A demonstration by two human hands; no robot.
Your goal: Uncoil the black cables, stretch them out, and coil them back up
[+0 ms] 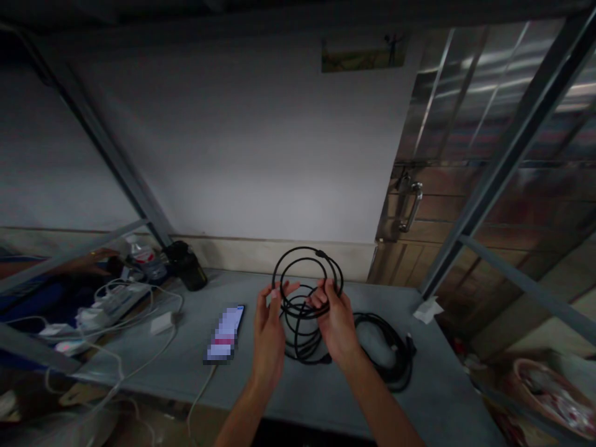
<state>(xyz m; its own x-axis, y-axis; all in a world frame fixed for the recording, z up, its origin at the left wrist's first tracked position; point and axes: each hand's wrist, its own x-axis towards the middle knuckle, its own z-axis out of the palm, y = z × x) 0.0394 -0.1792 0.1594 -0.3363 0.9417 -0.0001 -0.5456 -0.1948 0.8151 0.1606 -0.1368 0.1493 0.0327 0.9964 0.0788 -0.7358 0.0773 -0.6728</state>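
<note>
Right of the phone (226,335), your left hand (269,329) and right hand (336,320) are holding a looped black cable (320,253); farther right, a coiled cable (401,363) is resting on the surface (442,385).

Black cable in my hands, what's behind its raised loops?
Behind the black cable show the pale wall strip and grey tabletop. The left hand and right hand cover some tabletop, so nothing shows there.

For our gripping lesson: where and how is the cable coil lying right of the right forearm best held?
Probably grip the coil by the gathered strands on its right side, from above right: it lies as a loose ring with an open middle for fingers, and the right forearm overlaps its left edge.
</note>
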